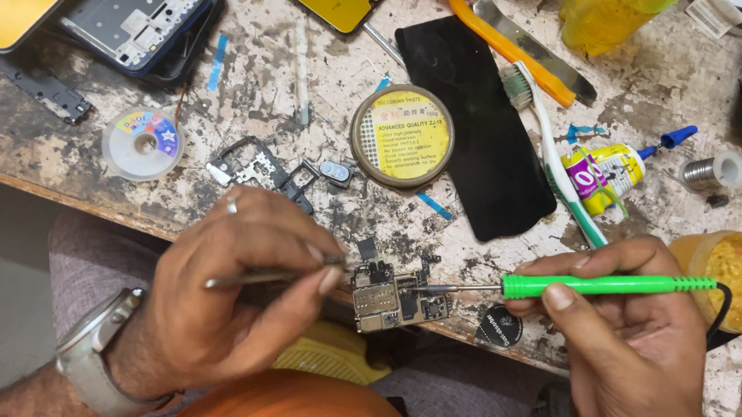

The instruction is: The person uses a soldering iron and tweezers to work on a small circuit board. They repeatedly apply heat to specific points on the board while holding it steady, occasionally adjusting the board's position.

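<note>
At the near edge of the worn counter [30, 128] lies a small green-and-silver circuit board [397, 299]. Left hand [229, 305], grip pinching thin metal tweezers [268, 276], steadies it; right hand [635, 346], grip closed round a green-handled soldering iron [595, 286], touches its tip there.

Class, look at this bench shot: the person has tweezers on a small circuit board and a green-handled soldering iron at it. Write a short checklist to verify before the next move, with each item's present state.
1. Left hand grips the tweezers: ok.
2. Tweezer tips reach the circuit board: ok.
3. Right hand holds the soldering iron by its green handle, clear of the metal tip: ok.
4. Iron tip meets the board: ok.
5. Board fully supported on the bench: not ok, it sits at the front edge.
6. Iron is hot: cannot tell.
</note>
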